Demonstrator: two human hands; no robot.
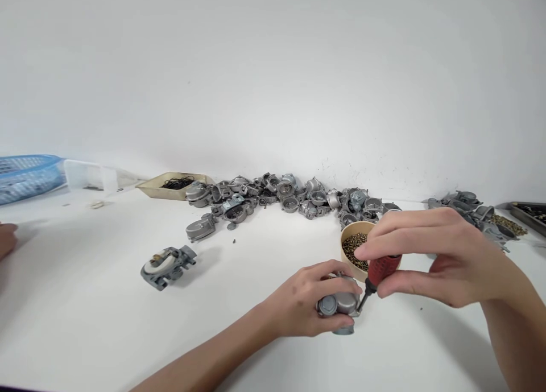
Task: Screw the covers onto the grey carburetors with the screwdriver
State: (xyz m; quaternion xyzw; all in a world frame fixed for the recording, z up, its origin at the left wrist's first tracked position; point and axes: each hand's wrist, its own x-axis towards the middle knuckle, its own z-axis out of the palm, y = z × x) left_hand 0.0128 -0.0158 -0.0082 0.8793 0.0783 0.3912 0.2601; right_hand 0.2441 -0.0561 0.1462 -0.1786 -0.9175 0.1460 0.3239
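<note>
My left hand (305,301) is wrapped round a grey metal carburetor (346,304) and holds it on the white table. In my right hand (443,261) is a screwdriver (381,271) with a red handle, gripped between thumb and fingers. The screwdriver slants down to the left, and its tip meets the right edge of the carburetor. A small screw may be under the tip, but I cannot make it out. Just behind the screwdriver stands a round tan bowl (347,235) of small brass-coloured screws, partly hidden by my right hand.
Another carburetor (168,267) with a white float lies at left. Grey metal castings (285,193) are heaped along the wall. A tan tray (160,192) holds black rings. A blue basket (29,178) stands far left, near another person's hand (6,238). More parts (469,207) lie right.
</note>
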